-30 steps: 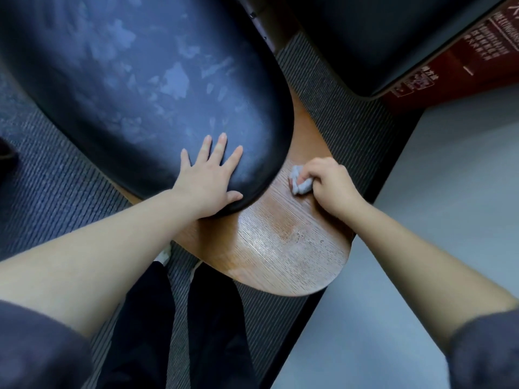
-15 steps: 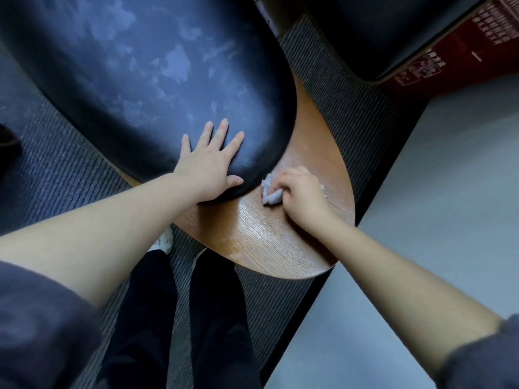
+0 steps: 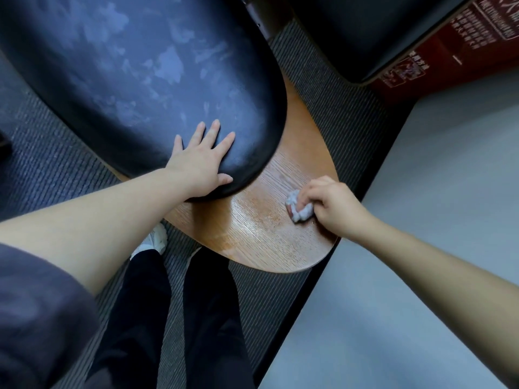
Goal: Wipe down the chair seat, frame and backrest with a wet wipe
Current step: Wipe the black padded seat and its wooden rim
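Wipe: soft, damp, light wad; best pinched bunched.
Right hand: my fingers curl round the wipe, on the wood.
Left hand: flat, spread on the cushion.

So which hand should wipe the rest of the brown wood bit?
The right hand, probably. It grips the wet wipe against the wooden panel. The left hand lies flat on the black cushion and holds nothing.

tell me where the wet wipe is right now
In the head view the wet wipe is right of centre, bunched in the right hand on the wooden chair panel, near the black cushion.
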Demonstrator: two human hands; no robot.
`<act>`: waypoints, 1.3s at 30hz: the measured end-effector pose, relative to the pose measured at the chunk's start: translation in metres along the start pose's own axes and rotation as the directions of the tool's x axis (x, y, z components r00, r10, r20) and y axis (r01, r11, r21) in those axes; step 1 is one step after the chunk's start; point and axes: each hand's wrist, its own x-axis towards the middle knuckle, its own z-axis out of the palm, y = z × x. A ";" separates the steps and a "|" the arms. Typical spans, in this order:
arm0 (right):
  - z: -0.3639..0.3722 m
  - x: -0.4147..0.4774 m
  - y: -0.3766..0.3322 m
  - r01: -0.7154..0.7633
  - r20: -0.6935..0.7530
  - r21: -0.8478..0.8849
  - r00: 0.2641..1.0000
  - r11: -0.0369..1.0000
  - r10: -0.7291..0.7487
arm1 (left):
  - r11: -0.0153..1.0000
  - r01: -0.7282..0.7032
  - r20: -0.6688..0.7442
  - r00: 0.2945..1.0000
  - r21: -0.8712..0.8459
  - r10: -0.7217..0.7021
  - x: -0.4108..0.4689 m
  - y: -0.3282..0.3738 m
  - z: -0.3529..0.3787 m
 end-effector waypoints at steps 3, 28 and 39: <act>-0.006 0.041 0.011 -0.179 -0.120 -0.033 0.977 0.983 0.174 | 1.000 -0.001 -0.006 1.000 0.000 0.001 0.000 0.000 0.002; 0.032 0.019 -0.040 -0.537 -0.363 0.133 0.756 0.833 0.545 | 0.987 -0.090 -0.074 0.992 0.134 0.101 -0.020 -0.047 0.017; 0.069 0.015 -0.088 -0.625 -0.347 0.169 0.686 0.762 0.639 | 0.943 -0.247 -0.073 0.960 0.222 0.269 -0.021 -0.080 0.005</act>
